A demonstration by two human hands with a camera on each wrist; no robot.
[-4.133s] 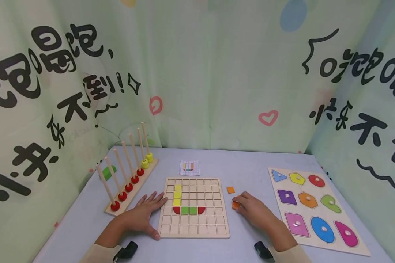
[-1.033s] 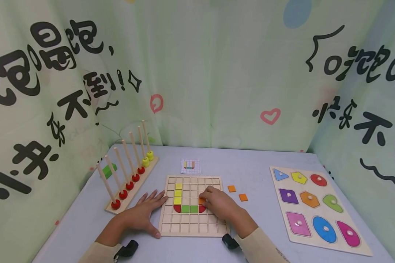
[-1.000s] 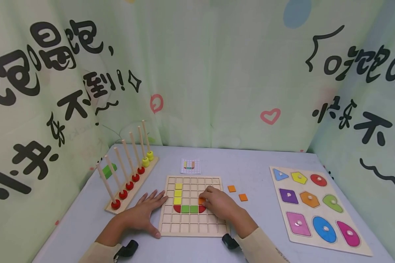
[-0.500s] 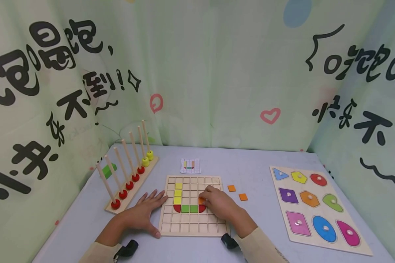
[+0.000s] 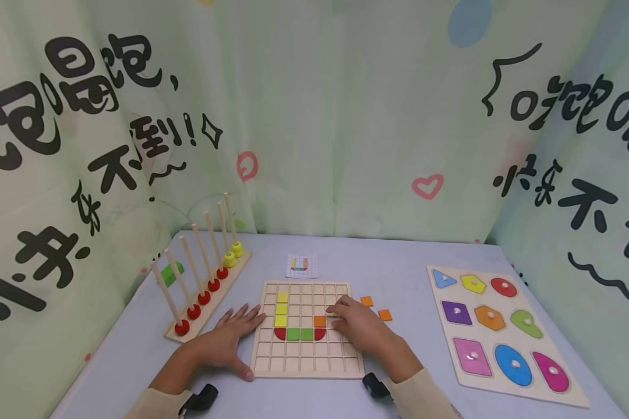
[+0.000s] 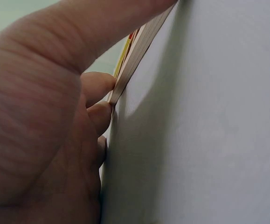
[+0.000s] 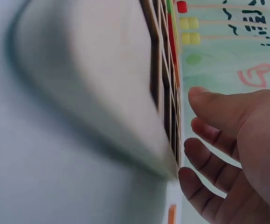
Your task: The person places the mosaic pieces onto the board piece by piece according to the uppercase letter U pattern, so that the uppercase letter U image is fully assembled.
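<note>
A wooden grid board (image 5: 306, 365) lies in the middle of the table. Set in it are a column of yellow tiles (image 5: 281, 309), green tiles (image 5: 300, 334) between two rounded red pieces (image 5: 320, 334), and one orange tile (image 5: 320, 321) above the right red piece. My left hand (image 5: 225, 343) is spread flat at the board's left side, fingertips and thumb touching its edge. Over the right columns hovers my right hand (image 5: 364, 326); in the right wrist view its fingers (image 7: 202, 156) are loosely bent and hold nothing. Two loose orange tiles (image 5: 385, 315) lie right of the board.
Behind the board is a small pattern card (image 5: 301, 266). A peg rack (image 5: 209, 298) with red and yellow beads stands at left, a green piece (image 5: 172, 273) beyond it. At right lies a knobbed shape puzzle (image 5: 508, 372). Curtains surround the table.
My right hand brought an orange tile from the table into the grid above the right red piece, then released it and drew back rightward. My left hand stayed in place.
</note>
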